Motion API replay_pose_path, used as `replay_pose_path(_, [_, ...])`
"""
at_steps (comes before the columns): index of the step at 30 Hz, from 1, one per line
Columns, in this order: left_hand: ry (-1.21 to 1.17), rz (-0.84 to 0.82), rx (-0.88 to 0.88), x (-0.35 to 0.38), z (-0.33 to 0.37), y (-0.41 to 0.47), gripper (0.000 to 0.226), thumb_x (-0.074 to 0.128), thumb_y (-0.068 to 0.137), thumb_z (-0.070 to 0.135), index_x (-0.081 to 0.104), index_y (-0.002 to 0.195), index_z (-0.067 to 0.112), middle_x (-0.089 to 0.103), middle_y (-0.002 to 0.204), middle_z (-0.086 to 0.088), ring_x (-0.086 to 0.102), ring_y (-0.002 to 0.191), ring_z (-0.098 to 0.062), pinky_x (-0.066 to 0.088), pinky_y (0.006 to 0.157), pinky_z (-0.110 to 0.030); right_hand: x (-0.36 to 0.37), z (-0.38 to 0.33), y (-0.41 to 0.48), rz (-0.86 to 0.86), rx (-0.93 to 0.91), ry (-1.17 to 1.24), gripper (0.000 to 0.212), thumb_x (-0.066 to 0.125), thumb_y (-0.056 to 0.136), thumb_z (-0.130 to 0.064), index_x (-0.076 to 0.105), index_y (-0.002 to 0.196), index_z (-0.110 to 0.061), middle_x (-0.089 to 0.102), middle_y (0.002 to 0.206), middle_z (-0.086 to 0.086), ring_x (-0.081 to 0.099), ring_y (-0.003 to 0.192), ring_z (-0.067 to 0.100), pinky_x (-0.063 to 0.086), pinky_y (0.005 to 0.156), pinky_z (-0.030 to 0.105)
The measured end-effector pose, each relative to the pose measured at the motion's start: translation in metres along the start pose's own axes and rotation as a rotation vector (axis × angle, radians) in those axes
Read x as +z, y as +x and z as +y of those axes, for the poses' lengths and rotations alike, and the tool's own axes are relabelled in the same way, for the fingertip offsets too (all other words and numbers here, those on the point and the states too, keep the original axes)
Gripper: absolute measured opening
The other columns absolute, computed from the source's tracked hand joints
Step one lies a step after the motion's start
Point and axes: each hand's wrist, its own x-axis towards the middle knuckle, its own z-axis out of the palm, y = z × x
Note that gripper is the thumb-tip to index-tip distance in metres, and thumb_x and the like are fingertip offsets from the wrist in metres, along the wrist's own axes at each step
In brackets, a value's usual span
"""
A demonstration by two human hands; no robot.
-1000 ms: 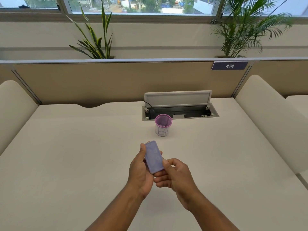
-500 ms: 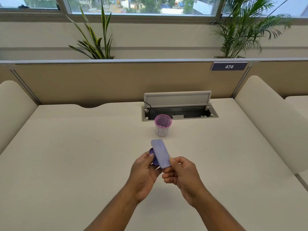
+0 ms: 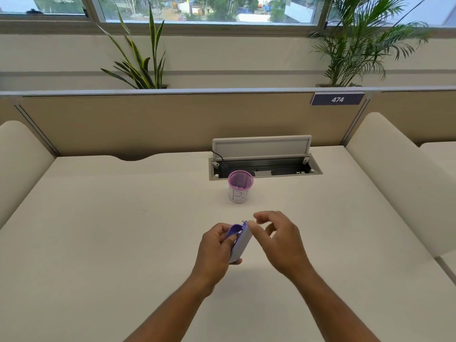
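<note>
A small lavender case [image 3: 240, 245] is held upright above the desk by my left hand [image 3: 214, 253], whose fingers and thumb curl round its lower half. A darker purple flap [image 3: 233, 230] stands open at the case's top left, and a tiny metal tip [image 3: 244, 221] pokes out at the top corner. My right hand [image 3: 281, 240] hovers just right of the case with its fingers loosely curved; thumb and forefinger are apart, and the thumb tip lies beside the top corner. A pink mesh cup [image 3: 239, 191] with a white paper label stands further back on the desk.
The white desk [image 3: 123, 230] has an open cable box [image 3: 264, 166] with a raised lid just behind the cup. A beige partition [image 3: 148, 124] closes the back, and cream padded dividers stand at the left [image 3: 17, 164] and right [image 3: 394, 181].
My right hand let go of the case's lower end and moved up beside its top. My left hand turned the case more upright, and the purple flap now shows open.
</note>
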Motion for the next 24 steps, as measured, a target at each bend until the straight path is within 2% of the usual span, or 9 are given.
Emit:
replay_pose_path(2, [0.075, -0.011, 0.033, 0.000, -0.002, 0.001, 0.018, 0.066, 0.102, 0.013, 0.068, 0.102, 0.030, 0.076, 0.101, 0.007, 0.074, 0.096, -0.018, 0.065, 0.066, -0.024, -0.006, -0.003, 0.008, -0.130, -0.060, -0.140, 0.029, 0.073, 0.095, -0.039, 0.075, 0.119, -0.023, 0.071, 0.109, -0.010, 0.060, 0.077, 0.000, 0.046, 0.066, 0.006])
replay_pose_path(4, [0.150, -0.033, 0.086, 0.000, -0.003, 0.002, 0.026, 0.062, 0.100, 0.000, 0.072, 0.095, 0.023, 0.079, 0.090, 0.007, 0.077, 0.091, -0.012, 0.064, 0.071, -0.025, -0.011, -0.004, 0.014, -0.244, -0.117, -0.303, 0.034, 0.073, 0.095, -0.041, 0.074, 0.125, -0.024, 0.070, 0.118, -0.009, 0.059, 0.083, 0.000, 0.044, 0.075, 0.008])
replay_pose_path(7, [0.291, -0.047, 0.160, 0.003, -0.002, 0.003, 0.027, 0.062, 0.095, -0.005, 0.073, 0.088, 0.019, 0.078, 0.089, 0.002, 0.073, 0.087, -0.015, 0.063, 0.079, -0.030, -0.015, -0.008, 0.019, -0.370, -0.173, -0.520, 0.030, 0.070, 0.098, -0.038, 0.076, 0.126, -0.027, 0.070, 0.123, -0.008, 0.066, 0.104, 0.010, 0.055, 0.091, 0.027])
replay_pose_path(9, [0.286, -0.068, 0.175, 0.006, -0.002, 0.005, 0.024, 0.063, 0.093, -0.005, 0.074, 0.087, 0.016, 0.078, 0.088, 0.000, 0.072, 0.086, -0.020, 0.061, 0.078, -0.032, -0.014, -0.011, 0.020, -0.450, -0.179, -0.585, 0.023, 0.067, 0.099, -0.036, 0.080, 0.116, -0.027, 0.074, 0.111, -0.003, 0.068, 0.097, 0.016, 0.058, 0.086, 0.034])
replay_pose_path(11, [0.292, -0.082, 0.181, 0.006, -0.003, 0.008, 0.022, 0.063, 0.092, -0.004, 0.074, 0.087, 0.014, 0.077, 0.087, -0.002, 0.071, 0.085, -0.022, 0.060, 0.076, -0.034, -0.014, -0.011, 0.020, -0.521, -0.161, -0.583, 0.024, 0.066, 0.099, -0.039, 0.081, 0.112, -0.026, 0.074, 0.103, -0.001, 0.067, 0.090, 0.017, 0.058, 0.081, 0.035])
replay_pose_path(14, [0.276, -0.088, 0.197, 0.003, -0.006, 0.012, 0.022, 0.062, 0.089, -0.007, 0.073, 0.088, 0.013, 0.077, 0.087, -0.002, 0.070, 0.084, -0.023, 0.059, 0.076, -0.039, -0.016, -0.003, 0.021, -0.560, -0.113, -0.554, 0.022, 0.065, 0.100, -0.034, 0.081, 0.112, -0.023, 0.073, 0.104, 0.000, 0.067, 0.091, 0.017, 0.055, 0.080, 0.031])
replay_pose_path(18, [0.321, -0.138, 0.235, 0.003, -0.010, 0.018, 0.031, 0.062, 0.086, -0.009, 0.067, 0.086, 0.022, 0.076, 0.088, 0.002, 0.068, 0.080, -0.014, 0.059, 0.073, -0.030, -0.019, 0.010, 0.025, -0.639, -0.027, -0.500, 0.024, 0.070, 0.096, -0.036, 0.077, 0.114, -0.021, 0.072, 0.113, -0.004, 0.065, 0.096, 0.014, 0.052, 0.080, 0.028])
replay_pose_path(21, [0.356, -0.193, 0.276, 0.005, -0.015, 0.022, 0.038, 0.064, 0.085, -0.006, 0.061, 0.082, 0.031, 0.075, 0.090, 0.003, 0.068, 0.082, -0.016, 0.059, 0.073, -0.029, -0.021, 0.019, 0.030, -0.728, 0.039, -0.459, 0.029, 0.074, 0.093, -0.037, 0.077, 0.117, -0.021, 0.070, 0.111, -0.008, 0.065, 0.093, 0.010, 0.050, 0.075, 0.023])
replay_pose_path(24, [0.366, -0.231, 0.299, 0.007, -0.018, 0.025, 0.030, 0.065, 0.085, -0.002, 0.061, 0.082, 0.028, 0.073, 0.092, 0.010, 0.068, 0.085, -0.013, 0.061, 0.077, -0.029, -0.024, 0.027, 0.035, -0.780, 0.101, -0.400, 0.035, 0.080, 0.087, -0.034, 0.077, 0.119, -0.019, 0.074, 0.112, -0.007, 0.067, 0.092, 0.009, 0.049, 0.073, 0.019])
